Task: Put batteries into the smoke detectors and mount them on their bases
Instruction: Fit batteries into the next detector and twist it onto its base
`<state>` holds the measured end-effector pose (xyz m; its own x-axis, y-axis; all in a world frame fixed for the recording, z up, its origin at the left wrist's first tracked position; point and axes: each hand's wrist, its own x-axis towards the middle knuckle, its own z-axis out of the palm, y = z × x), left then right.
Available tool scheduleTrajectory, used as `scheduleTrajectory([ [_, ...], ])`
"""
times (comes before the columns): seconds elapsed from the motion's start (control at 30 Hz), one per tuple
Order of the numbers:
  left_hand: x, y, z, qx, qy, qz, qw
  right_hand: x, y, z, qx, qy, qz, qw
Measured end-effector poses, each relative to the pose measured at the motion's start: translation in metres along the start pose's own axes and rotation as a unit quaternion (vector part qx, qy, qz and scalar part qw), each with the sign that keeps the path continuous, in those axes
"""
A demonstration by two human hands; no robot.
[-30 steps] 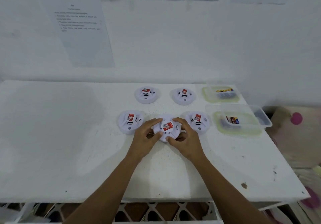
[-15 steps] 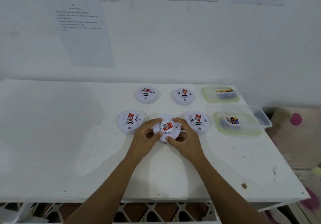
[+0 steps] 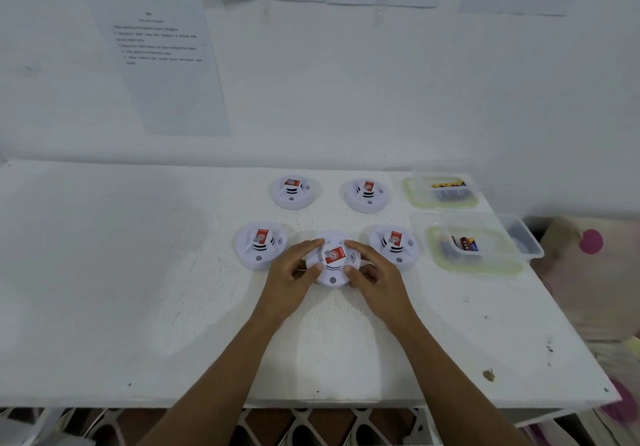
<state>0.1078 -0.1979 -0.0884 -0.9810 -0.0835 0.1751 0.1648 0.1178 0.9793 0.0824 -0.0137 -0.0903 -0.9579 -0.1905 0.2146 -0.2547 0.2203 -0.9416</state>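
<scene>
The middle smoke detector (image 3: 332,261) on the counter (image 3: 138,272) is gripped from both sides — left hand (image 3: 290,276) and right hand (image 3: 374,276) closed around its rim. Four other detectors (image 3: 294,191) appear assembled; this one seems the last — batteries (image 3: 465,243) remain in the tub.

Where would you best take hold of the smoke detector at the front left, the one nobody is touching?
I would take the front-left smoke detector by its wide round rim, from above, fingers on opposite sides. It lies flat on the table, and its raised centre looks narrower and carries a sticker. The left hand is nearest it.
</scene>
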Motion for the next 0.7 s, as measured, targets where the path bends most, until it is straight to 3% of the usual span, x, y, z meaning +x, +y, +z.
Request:
scheduleTrajectory([
  [0.7, 0.0012, -0.0052, -0.0002, 0.024, -0.005, -0.002, 1.000, -0.0017, 0.0029, 0.0008, -0.015, 0.010, -0.002, 1.000],
])
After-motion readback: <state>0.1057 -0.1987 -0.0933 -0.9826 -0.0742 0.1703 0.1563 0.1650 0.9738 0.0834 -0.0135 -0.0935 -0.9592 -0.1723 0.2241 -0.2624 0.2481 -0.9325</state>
